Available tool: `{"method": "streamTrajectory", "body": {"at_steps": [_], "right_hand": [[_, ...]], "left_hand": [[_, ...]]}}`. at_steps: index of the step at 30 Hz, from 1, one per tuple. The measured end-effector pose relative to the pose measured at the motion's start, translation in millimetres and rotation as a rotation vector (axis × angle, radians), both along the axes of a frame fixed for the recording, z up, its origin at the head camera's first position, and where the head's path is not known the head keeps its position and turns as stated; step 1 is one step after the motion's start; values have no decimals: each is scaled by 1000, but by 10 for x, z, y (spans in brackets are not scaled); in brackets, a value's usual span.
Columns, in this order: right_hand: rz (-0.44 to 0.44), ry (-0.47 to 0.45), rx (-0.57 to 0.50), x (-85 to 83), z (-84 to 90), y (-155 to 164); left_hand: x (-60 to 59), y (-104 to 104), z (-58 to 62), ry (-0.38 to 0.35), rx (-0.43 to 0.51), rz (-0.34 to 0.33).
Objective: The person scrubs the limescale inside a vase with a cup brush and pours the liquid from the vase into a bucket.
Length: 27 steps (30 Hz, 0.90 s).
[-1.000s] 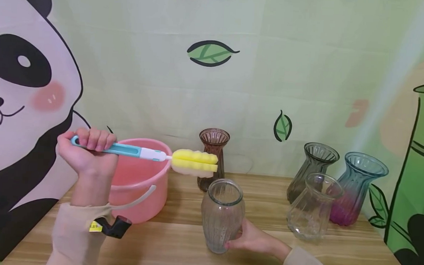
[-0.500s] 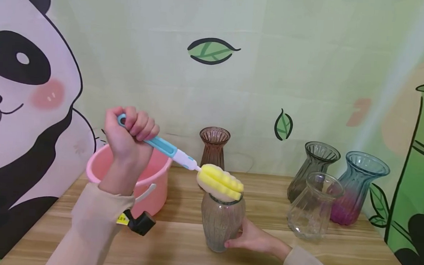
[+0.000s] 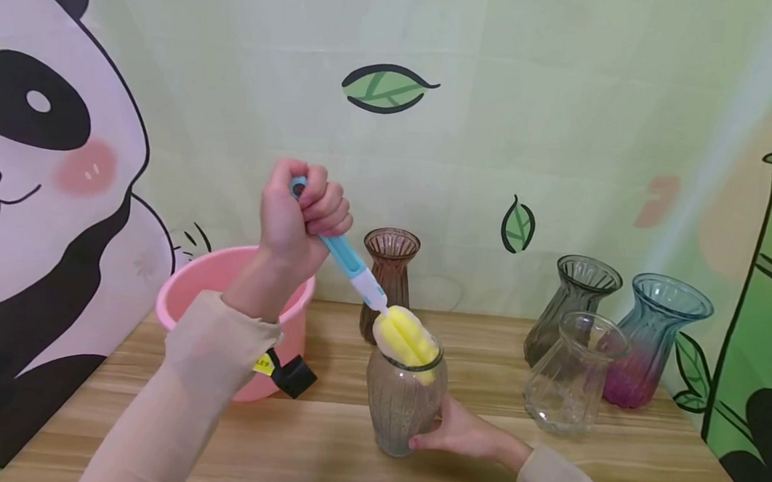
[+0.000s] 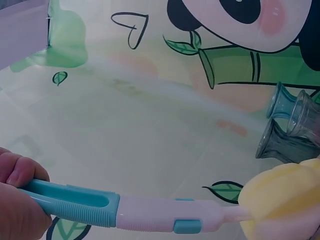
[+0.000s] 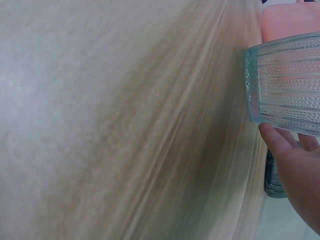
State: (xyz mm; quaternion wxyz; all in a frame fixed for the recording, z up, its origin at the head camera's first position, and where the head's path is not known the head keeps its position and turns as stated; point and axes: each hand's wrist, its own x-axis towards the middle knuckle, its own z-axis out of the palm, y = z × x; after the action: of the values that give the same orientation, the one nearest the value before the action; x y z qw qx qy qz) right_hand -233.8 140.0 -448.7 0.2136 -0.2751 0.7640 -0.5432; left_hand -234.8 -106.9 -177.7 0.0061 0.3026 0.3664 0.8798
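**Sponge head now entering the vase mouth**

Head view: the left hand, fist wrapped round the bottle brush, has swung over from the pink bucket; its yellow sponge is now partly inside the ribbed vase. The right hand cups the vase's base.

Left wrist view: fingers grip the handle, sponge ahead of them.

Right wrist view: the thumb presses the vase wall, steadying it for scrubbing.

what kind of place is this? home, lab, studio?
Probably a staged recording set, not a real kitchen: a printed panda backdrop hangs behind a wooden table, on which stand a row of glass vases and a pink bucket, with no sink in view.
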Motion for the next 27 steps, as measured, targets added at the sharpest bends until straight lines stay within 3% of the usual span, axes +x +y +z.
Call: {"method": "streamTrajectory", "body": {"at_steps": [4,8,13,16,21,27], "right_hand": [[10,7,-5,7,18,-13],[22,25,9,2,22,-24],[5,76,57,3,6,-31],[-6,87,71,7,-6,-35],[-12,75,69,8,-10,-29],[-21,73,57,25,14,-21]], "left_hand": [[0,168,7,27,-112,-26],[-9,373,-72,44,-213,-26],[-10,585,-346,-33,-346,-52],[-14,646,-521,-60,-378,-52],[-40,664,-719,-45,-367,-14],[-42,718,-991,18,-459,-47]]}}
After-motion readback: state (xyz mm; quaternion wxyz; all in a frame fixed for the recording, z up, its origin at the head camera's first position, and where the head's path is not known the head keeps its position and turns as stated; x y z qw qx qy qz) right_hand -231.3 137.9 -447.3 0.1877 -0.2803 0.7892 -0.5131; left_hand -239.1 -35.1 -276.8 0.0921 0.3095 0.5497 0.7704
